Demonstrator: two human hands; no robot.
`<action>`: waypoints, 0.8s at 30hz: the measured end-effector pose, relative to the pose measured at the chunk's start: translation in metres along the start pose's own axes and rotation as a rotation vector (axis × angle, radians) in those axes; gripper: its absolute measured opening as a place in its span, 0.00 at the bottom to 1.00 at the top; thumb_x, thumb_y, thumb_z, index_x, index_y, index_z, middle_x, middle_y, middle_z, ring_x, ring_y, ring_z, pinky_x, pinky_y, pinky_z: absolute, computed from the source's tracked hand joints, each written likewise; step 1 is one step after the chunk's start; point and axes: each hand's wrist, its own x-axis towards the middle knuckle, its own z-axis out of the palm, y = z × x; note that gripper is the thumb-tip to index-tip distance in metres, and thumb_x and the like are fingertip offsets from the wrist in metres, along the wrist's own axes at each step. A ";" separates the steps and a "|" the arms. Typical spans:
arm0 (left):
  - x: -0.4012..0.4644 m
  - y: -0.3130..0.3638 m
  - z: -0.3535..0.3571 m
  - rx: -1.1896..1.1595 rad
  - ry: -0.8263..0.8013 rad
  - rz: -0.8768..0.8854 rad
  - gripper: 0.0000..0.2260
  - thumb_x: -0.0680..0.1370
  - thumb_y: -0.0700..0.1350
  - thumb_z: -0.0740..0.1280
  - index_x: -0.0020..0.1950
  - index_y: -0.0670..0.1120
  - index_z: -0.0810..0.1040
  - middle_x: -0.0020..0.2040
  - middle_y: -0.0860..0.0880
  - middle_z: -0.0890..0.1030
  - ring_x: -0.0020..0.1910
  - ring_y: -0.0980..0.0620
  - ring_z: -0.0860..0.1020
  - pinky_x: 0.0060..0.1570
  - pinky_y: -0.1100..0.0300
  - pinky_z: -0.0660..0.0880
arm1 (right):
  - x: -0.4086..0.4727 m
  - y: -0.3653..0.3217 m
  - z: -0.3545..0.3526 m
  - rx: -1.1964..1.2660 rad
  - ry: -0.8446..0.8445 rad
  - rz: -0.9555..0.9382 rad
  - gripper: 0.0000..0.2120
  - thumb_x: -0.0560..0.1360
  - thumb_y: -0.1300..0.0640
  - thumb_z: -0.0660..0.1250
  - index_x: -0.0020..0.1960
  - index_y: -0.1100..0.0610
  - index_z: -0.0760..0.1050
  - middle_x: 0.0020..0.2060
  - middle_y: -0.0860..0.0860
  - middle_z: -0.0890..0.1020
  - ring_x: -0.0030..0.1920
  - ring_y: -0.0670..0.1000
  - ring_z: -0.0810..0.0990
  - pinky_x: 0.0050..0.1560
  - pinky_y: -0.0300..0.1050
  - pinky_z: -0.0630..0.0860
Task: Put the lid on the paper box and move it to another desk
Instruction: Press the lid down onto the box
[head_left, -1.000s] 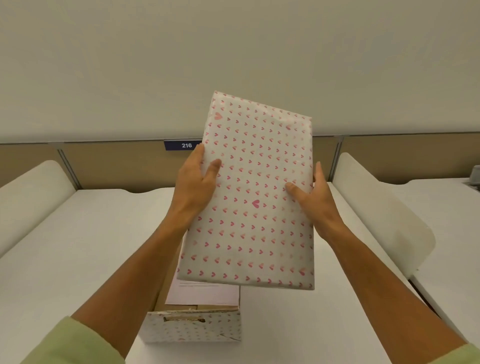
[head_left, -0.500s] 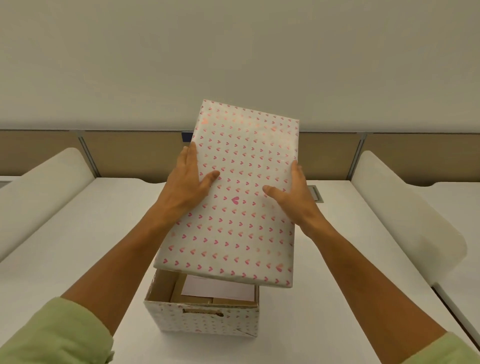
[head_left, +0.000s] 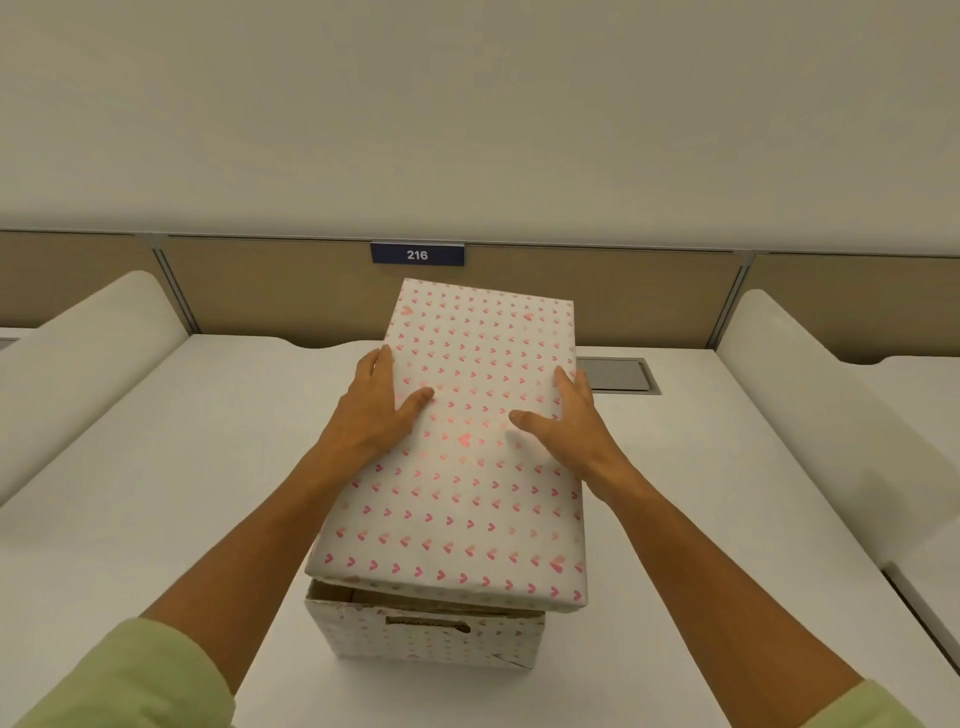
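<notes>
White heart-printed rectangular paper lid (head_left: 467, 441) sat tilted over matching paper box (head_left: 426, 636), near edge raised; left hand (head_left: 376, 410) and right hand (head_left: 569, 421) clasped its sides, fingers spread.

The blue sign (head_left: 417, 254) on the partition reads "216".

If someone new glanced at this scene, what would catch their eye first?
First, the heart-patterned lid at centre, held over the matching paper box on the white desk, with a gap at the near edge. Next, the left hand and right hand gripping its sides. Behind, a blue 216 sign on the partition.
</notes>
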 end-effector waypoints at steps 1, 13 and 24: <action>0.000 -0.004 0.003 -0.001 -0.015 -0.019 0.38 0.77 0.62 0.61 0.79 0.45 0.50 0.80 0.46 0.54 0.76 0.43 0.60 0.71 0.45 0.62 | 0.000 0.003 0.004 -0.005 -0.009 0.018 0.47 0.75 0.41 0.71 0.82 0.52 0.47 0.82 0.49 0.46 0.80 0.58 0.56 0.73 0.61 0.65; 0.002 -0.041 0.023 0.007 -0.100 -0.127 0.36 0.78 0.61 0.61 0.79 0.46 0.52 0.80 0.46 0.55 0.77 0.44 0.59 0.72 0.46 0.61 | 0.007 0.020 0.043 -0.043 -0.086 0.141 0.46 0.74 0.40 0.71 0.82 0.50 0.48 0.82 0.49 0.44 0.81 0.58 0.54 0.74 0.59 0.63; 0.008 -0.061 0.038 -0.002 -0.142 -0.165 0.35 0.78 0.61 0.61 0.79 0.47 0.53 0.80 0.47 0.56 0.78 0.45 0.58 0.73 0.47 0.60 | 0.012 0.027 0.058 -0.067 -0.104 0.175 0.46 0.74 0.40 0.71 0.81 0.49 0.48 0.82 0.50 0.45 0.80 0.58 0.55 0.74 0.59 0.63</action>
